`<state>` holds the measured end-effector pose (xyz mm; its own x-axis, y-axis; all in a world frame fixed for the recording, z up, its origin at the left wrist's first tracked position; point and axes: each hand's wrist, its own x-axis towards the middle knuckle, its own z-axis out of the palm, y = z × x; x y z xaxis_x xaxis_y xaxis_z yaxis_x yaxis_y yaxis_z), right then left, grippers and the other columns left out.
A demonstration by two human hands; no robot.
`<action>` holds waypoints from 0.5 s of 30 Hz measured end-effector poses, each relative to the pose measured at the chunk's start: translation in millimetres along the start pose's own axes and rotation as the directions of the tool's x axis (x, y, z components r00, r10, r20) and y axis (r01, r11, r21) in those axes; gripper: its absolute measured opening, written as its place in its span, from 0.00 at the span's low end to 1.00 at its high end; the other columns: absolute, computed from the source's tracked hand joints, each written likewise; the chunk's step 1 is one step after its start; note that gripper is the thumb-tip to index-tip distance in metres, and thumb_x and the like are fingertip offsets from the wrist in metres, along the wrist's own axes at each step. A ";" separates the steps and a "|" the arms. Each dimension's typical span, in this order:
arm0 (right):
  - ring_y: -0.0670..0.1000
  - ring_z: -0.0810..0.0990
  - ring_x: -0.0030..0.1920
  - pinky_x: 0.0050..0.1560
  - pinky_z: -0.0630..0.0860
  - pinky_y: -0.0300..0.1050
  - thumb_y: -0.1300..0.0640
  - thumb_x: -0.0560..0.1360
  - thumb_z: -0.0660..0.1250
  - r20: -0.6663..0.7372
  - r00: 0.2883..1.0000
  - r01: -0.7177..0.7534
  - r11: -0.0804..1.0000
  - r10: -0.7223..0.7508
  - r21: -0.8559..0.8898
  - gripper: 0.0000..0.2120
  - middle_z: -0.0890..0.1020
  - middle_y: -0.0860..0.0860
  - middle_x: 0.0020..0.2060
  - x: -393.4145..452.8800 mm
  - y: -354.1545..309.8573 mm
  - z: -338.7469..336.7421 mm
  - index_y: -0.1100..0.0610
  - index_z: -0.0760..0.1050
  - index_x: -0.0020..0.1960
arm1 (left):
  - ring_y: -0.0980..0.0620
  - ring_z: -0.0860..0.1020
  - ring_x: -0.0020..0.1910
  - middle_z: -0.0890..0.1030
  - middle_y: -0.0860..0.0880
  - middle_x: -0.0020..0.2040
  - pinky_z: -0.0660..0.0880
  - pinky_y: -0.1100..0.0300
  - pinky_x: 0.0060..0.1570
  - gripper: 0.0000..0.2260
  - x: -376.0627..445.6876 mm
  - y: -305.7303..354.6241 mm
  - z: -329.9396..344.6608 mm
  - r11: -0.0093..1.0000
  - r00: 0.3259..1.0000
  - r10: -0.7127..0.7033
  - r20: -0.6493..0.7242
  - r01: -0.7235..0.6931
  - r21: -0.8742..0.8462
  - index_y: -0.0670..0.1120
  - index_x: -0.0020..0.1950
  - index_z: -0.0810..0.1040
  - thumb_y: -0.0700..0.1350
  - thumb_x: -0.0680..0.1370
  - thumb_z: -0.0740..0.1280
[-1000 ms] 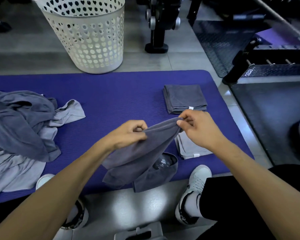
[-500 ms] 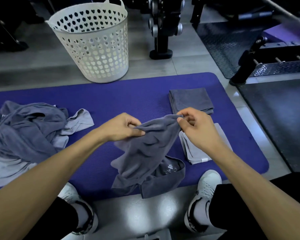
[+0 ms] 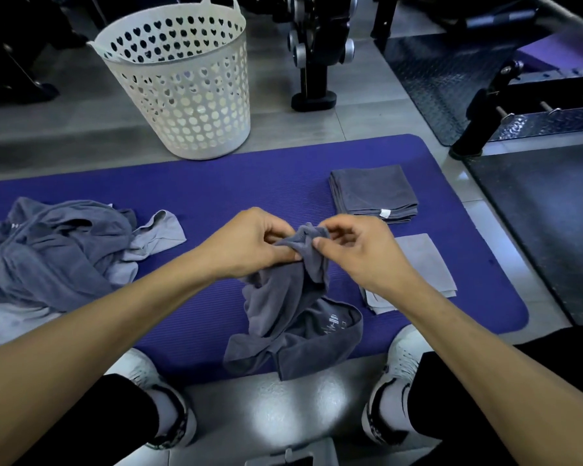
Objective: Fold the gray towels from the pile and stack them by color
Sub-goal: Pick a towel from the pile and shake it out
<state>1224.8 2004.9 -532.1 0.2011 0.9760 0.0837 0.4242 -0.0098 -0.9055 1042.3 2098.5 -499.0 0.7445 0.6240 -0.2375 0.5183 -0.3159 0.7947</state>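
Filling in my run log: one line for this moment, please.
stage: folding | both hands: left hand, right hand pinch dark gray towel | stacks: dark stack, light stack | pile: unfolded

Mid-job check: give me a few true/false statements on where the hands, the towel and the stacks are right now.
1. Both hands, left and right, pinch the dark gray towel. True.
2. The folded dark stack lies in the white basket. False: it lies on the purple mat.
3. The unfolded pile is at the left. True.
4. The light gray stack lies beyond the dark one. False: it is nearer.
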 end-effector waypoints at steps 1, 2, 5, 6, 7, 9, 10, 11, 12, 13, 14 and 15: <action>0.45 0.78 0.35 0.41 0.78 0.47 0.63 0.74 0.72 -0.009 1.000 -0.003 1.000 0.003 0.004 0.04 0.83 0.54 0.37 0.2 -1.1 -1.1 0.55 0.83 0.44 | 0.49 0.76 0.31 0.81 0.43 0.34 0.75 0.45 0.34 0.06 -1.2 -0.4 1.7 1.000 1.000 0.008 0.009 -0.008 -0.017 0.43 0.43 0.83 0.44 0.75 0.74; 0.46 0.78 0.36 0.41 0.78 0.47 0.63 0.74 0.71 -0.029 1.000 -0.007 0.999 0.008 0.035 0.04 0.84 0.54 0.37 0.8 -3.3 -3.2 0.55 0.83 0.44 | 0.47 0.80 0.34 0.83 0.44 0.37 0.77 0.44 0.38 0.04 -1.6 -2.9 2.8 0.999 1.000 0.013 0.012 -0.012 -0.041 0.43 0.45 0.83 0.43 0.75 0.74; 0.44 0.79 0.37 0.43 0.79 0.41 0.67 0.75 0.69 -0.101 0.994 -0.015 0.982 0.035 0.191 0.10 0.83 0.51 0.36 1.8 -14.1 -12.3 0.53 0.82 0.44 | 0.47 0.83 0.37 0.84 0.46 0.39 0.79 0.44 0.42 0.04 2.5 -18.1 1.9 1.000 0.998 -0.015 0.060 0.015 -0.007 0.44 0.44 0.82 0.44 0.75 0.74; 0.43 0.79 0.37 0.44 0.79 0.40 0.67 0.76 0.69 -0.117 0.993 -0.008 0.974 0.035 0.224 0.10 0.82 0.51 0.36 2.0 -17.5 -15.0 0.53 0.82 0.44 | 0.48 0.84 0.39 0.85 0.47 0.39 0.80 0.44 0.43 0.06 5.0 -27.8 0.7 0.999 0.994 -0.049 0.100 0.048 0.017 0.44 0.44 0.82 0.45 0.74 0.75; 0.44 0.79 0.38 0.44 0.79 0.39 0.68 0.76 0.68 -0.131 0.991 -0.004 0.968 0.038 0.250 0.11 0.82 0.51 0.37 2.0 -20.1 -17.3 0.53 0.82 0.44 | 0.48 0.84 0.41 0.85 0.47 0.40 0.81 0.44 0.46 0.07 6.3 -36.5 -0.2 0.996 0.986 -0.082 0.145 0.077 0.040 0.43 0.45 0.82 0.47 0.74 0.75; 0.44 0.79 0.37 0.43 0.79 0.39 0.66 0.76 0.69 -0.176 0.983 -0.002 0.964 0.051 0.267 0.10 0.82 0.50 0.36 2.5 -21.0 -22.2 0.51 0.81 0.43 | 0.45 0.83 0.43 0.85 0.47 0.42 0.79 0.43 0.51 0.13 7.0 -56.4 -0.3 0.986 0.974 -0.124 0.189 0.101 0.131 0.45 0.46 0.83 0.54 0.71 0.74; 0.44 0.79 0.36 0.42 0.79 0.39 0.65 0.76 0.69 -0.206 0.977 -0.004 0.969 0.056 0.246 0.10 0.81 0.50 0.35 2.9 -20.0 -24.3 0.51 0.80 0.43 | 0.45 0.82 0.42 0.84 0.46 0.42 0.78 0.42 0.50 0.17 6.5 -66.4 0.1 0.979 0.974 -0.136 0.179 0.104 0.177 0.45 0.45 0.83 0.59 0.70 0.71; 0.45 0.78 0.35 0.41 0.78 0.40 0.63 0.76 0.70 -0.234 0.971 -0.012 0.982 0.058 0.191 0.08 0.81 0.50 0.35 3.5 -17.3 -25.6 0.51 0.80 0.43 | 0.46 0.80 0.38 0.83 0.44 0.40 0.77 0.42 0.47 0.20 5.4 -74.9 0.1 0.974 0.980 -0.133 0.147 0.103 0.200 0.44 0.43 0.82 0.61 0.69 0.68; 0.48 0.78 0.35 0.41 0.78 0.41 0.61 0.76 0.70 -0.254 0.966 -0.027 0.995 0.051 0.097 0.06 0.81 0.51 0.35 4.3 -12.5 -26.5 0.52 0.79 0.43 | 0.49 0.76 0.35 0.81 0.42 0.38 0.76 0.41 0.43 0.23 4.9 -80.7 -0.5 0.975 0.988 -0.117 0.098 0.096 0.199 0.41 0.42 0.80 0.62 0.69 0.66; 0.50 0.78 0.36 0.40 0.77 0.41 0.60 0.76 0.70 -0.260 0.965 -0.048 0.999 0.042 -0.016 0.04 0.81 0.51 0.35 4.9 -7.5 -26.5 0.53 0.79 0.44 | 0.52 0.72 0.33 0.79 0.40 0.36 0.74 0.42 0.41 0.23 4.7 -81.8 -2.1 0.978 0.995 -0.095 0.038 0.086 0.192 0.40 0.41 0.79 0.62 0.70 0.65; 0.50 0.78 0.36 0.40 0.76 0.40 0.60 0.76 0.69 -0.260 0.965 -0.065 0.990 0.030 -0.124 0.03 0.81 0.50 0.35 5.1 -2.6 -25.8 0.53 0.78 0.45 | 0.54 0.71 0.33 0.78 0.40 0.36 0.74 0.42 0.40 0.22 4.3 -78.5 -4.4 0.981 0.997 -0.070 -0.029 0.074 0.180 0.40 0.41 0.78 0.60 0.71 0.64; 0.51 0.77 0.36 0.40 0.77 0.41 0.60 0.76 0.69 -0.256 0.967 -0.072 0.975 0.016 -0.211 0.02 0.80 0.50 0.35 5.7 2.2 -24.1 0.54 0.78 0.46 | 0.55 0.71 0.33 0.78 0.42 0.36 0.74 0.43 0.39 0.19 3.6 -71.8 -7.3 0.985 0.995 -0.035 -0.098 0.051 0.168 0.42 0.41 0.79 0.58 0.72 0.64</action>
<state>1248.1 2005.2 -523.6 0.4271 0.8874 0.1734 0.5858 -0.1255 -0.8007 1004.7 2128.6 -552.9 0.6812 0.7015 -0.2096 0.6189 -0.3988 0.6767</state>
